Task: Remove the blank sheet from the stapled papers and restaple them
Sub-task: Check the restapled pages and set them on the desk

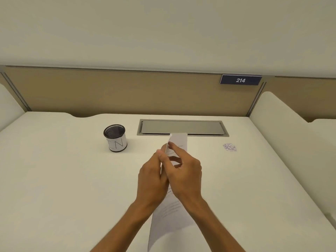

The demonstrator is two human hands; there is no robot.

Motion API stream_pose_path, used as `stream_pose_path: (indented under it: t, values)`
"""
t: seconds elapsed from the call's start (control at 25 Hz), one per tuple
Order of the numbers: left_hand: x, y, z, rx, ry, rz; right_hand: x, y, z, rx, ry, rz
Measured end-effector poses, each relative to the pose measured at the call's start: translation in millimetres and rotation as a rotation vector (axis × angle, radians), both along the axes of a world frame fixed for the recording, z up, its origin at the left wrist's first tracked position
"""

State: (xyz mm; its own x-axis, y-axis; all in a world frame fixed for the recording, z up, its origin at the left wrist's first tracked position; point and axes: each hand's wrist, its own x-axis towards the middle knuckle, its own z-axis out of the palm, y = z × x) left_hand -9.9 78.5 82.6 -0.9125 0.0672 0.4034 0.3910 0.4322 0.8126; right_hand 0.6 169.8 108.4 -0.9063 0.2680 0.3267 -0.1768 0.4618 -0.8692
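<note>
Nearest the camera, the stapled papers (168, 213) are held up above the white worktop (63, 179), seen nearly edge-on with faint print on them, and both hands meet at their middle: the left hand (151, 176) grips them from the left, the right hand (185, 171) pinches a sheet with curled fingers (172, 145). Farther back stand a mesh cup (115, 138) marked IN, a crumpled paper ball (229, 147), a grey cable hatch (182, 127) and a 214 sign (240, 80)

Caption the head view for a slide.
Both hands, left hand and right hand, hold the papers above the desk.
</note>
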Motion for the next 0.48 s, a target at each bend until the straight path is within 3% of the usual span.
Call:
stream_pose_path:
  t: [0.08,0.2,0.36,0.48]
  values:
    - [11.5,3.0,5.2,-0.206,0.144,0.003,13.6,0.1,12.1,-0.093,0.048,-0.050]
    - [30.1,4.2,14.5,-0.318,0.266,0.007,32.4,7.6,28.4,-0.261,0.062,-0.060]
    - [47.5,-3.4,33.2,-0.203,0.269,0.092,48.3,26.3,52.6,-0.467,0.028,0.029]
    - [37.4,-18.2,44.8,0.036,0.051,0.159,57.7,39.5,67.3,-0.561,0.030,0.106]
